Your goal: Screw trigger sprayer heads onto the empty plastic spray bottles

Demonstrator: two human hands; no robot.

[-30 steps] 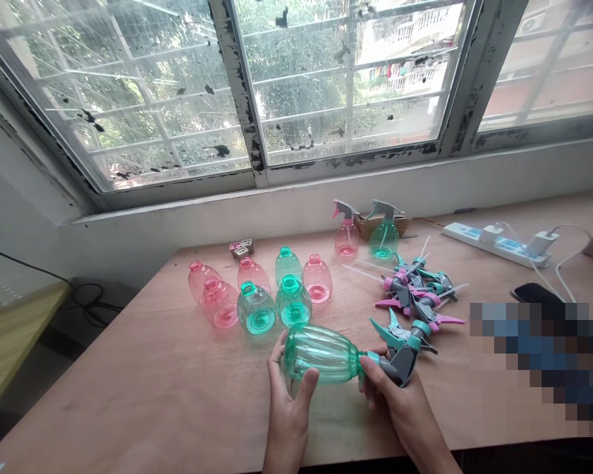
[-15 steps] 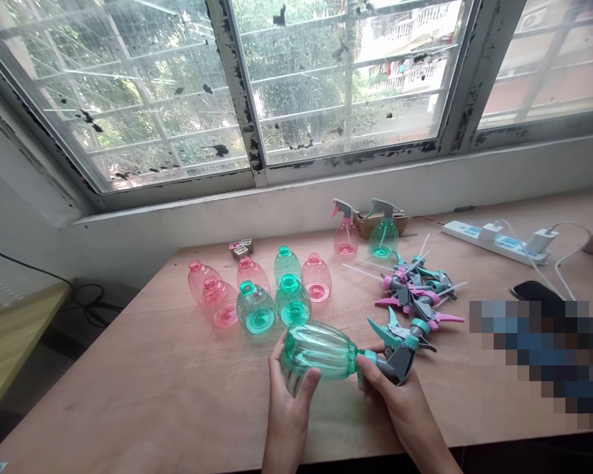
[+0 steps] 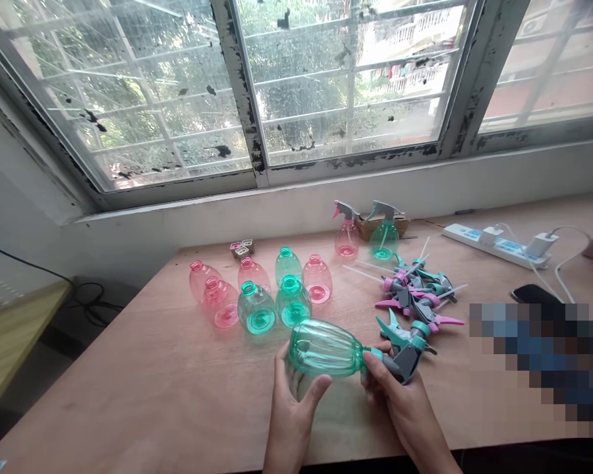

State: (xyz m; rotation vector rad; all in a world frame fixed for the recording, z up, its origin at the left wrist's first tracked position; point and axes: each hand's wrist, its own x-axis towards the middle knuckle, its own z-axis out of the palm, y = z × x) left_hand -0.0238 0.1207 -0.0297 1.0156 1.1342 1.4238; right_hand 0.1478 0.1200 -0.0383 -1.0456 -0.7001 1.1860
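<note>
A clear green spray bottle (image 3: 326, 349) lies sideways in the air above the table, its base to the left and its neck to the right. Around its base end, my left hand (image 3: 296, 395) is curled, the thumb in front and the fingers partly hidden behind the plastic. My right hand (image 3: 393, 388) grips the grey and green trigger sprayer (image 3: 402, 362) where it meets the bottle's neck. Whether the threads are fully engaged is hidden by the fingers. Just behind the right hand lies a heap of loose pink, green and grey trigger sprayers (image 3: 415, 296), some with straws.
Several open pink bottles (image 3: 317, 280) and green bottles (image 3: 255, 309) stand behind the left hand. Farther back are two bottles with sprayers, one pink (image 3: 346, 237), one green (image 3: 384, 238), beside a small basket (image 3: 368, 227). A power strip (image 3: 494, 245) and phone (image 3: 536, 294) lie right.
The bottle, with both hands around it, has shifted slightly right. My left thumb has moved away from the bottle's side, and the left grip looks looser.
</note>
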